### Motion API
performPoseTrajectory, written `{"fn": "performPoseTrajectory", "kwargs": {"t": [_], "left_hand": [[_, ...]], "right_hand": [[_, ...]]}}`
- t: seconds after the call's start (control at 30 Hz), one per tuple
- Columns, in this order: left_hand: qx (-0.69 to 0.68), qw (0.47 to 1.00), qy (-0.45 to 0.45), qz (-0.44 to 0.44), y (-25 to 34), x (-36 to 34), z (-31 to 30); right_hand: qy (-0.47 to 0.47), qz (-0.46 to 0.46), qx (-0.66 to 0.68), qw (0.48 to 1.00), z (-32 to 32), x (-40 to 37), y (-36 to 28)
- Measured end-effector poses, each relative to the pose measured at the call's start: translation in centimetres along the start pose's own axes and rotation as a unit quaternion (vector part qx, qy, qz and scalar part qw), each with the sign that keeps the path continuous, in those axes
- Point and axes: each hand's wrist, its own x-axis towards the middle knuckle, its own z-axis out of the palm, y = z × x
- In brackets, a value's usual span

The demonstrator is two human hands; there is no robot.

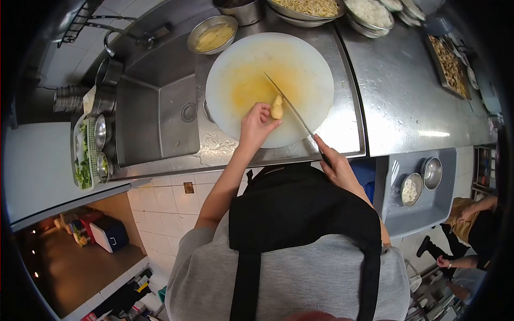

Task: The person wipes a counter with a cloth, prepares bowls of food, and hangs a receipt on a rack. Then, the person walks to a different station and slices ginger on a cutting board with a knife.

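Observation:
A peeled, pale yellow piece of ginger [277,108] is over the round white cutting board [225,69], whose middle is stained yellow. My left hand [257,125] pinches the ginger from its left and lower side, with thumb and fingertips around it. In my right hand [338,165] is the black handle of a long knife [293,108]. The blade slants up and left across the board, close against the right side of the ginger. My fingers wrap round the handle near the board's lower right edge.
Left of the board is a metal sink [160,117]. A bowl of yellow slices [214,37], a bowl of bean sprouts [308,6] and a bowl of white shreds [370,15] stand behind. A grey tub [395,211] sits lower right, with people beyond it.

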Motion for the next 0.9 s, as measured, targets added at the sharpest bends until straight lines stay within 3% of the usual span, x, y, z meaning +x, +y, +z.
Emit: {"fn": "performPoseTrajectory", "kwargs": {"t": [0.17,0.23,0.33,0.47,0.53,0.73,0.9], "left_hand": [[0.027,0.998,-0.031,0.054,0.9,0.9,-1.0],[0.144,0.947,-0.060,0.280,1.5,2.2,-1.5],[0.158,0.929,-0.123,0.313,0.9,3.3,-0.9],[0.196,0.923,-0.082,0.322,0.4,2.6,-1.2],[0.165,0.941,-0.088,0.281,-0.3,2.0,-1.5],[0.135,0.938,-0.020,0.320,-1.2,0.7,-1.2],[0.114,0.952,-0.001,0.283,-1.0,0.8,-0.1]], "right_hand": [[0.008,0.013,-0.015,1.000,0.2,-0.3,0.1],[0.011,0.007,-0.011,1.000,0.2,-0.3,0.1],[0.013,0.005,-0.004,1.000,0.1,-0.7,-0.1],[0.025,0.022,-0.002,0.999,0.0,-1.4,-0.2],[0.026,0.023,-0.008,0.999,-0.7,-1.8,-0.6],[0.008,0.010,-0.018,1.000,-2.3,-2.8,-1.3],[-0.010,0.021,-0.038,0.999,-2.9,-3.7,-1.2]]}}
